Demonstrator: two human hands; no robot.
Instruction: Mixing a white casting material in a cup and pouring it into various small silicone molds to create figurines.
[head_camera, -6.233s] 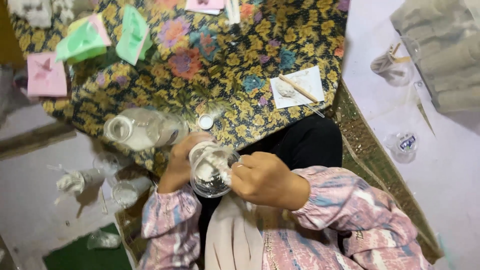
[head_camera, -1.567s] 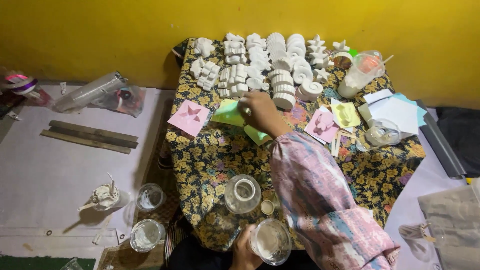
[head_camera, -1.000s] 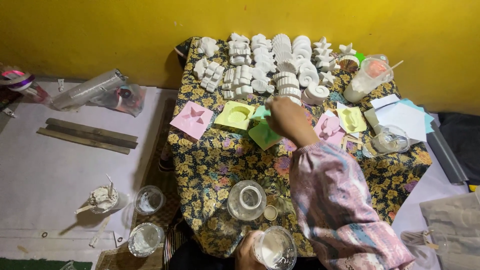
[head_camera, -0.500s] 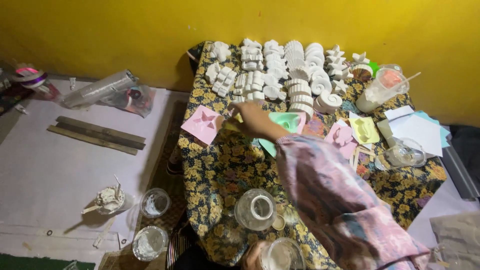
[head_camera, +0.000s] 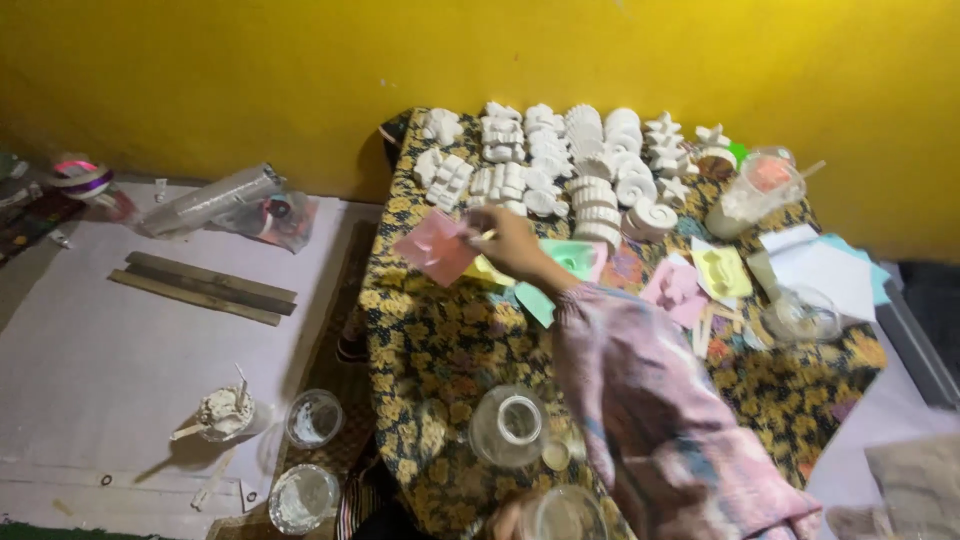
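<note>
My right hand (head_camera: 505, 240) reaches forward across the flowered cloth (head_camera: 440, 340), its fingers pinching the right edge of a pink square mould (head_camera: 438, 246), which sits tilted. Just beside the hand lie a yellow mould (head_camera: 484, 270) and a green mould (head_camera: 572, 258). At the bottom edge, my left hand (head_camera: 503, 520) grips a clear jar (head_camera: 562, 514) with white stuff inside; both are partly cut off by the frame. My patterned pink sleeve (head_camera: 660, 400) hides part of the cloth.
Rows of white plaster casts (head_camera: 560, 170) fill the back of the cloth below the yellow wall. A second clear jar (head_camera: 506, 430) stands in front. Right side: plastic cup with stick (head_camera: 752, 192), glass bowl (head_camera: 800, 315), pink mould (head_camera: 672, 290), papers (head_camera: 825, 268). On the floor, left: cups (head_camera: 313, 418), wooden slats (head_camera: 200, 288).
My right hand has swept left from the green and pink moulds near the middle to the pink square mould and closed on its edge. The view has shifted slightly.
</note>
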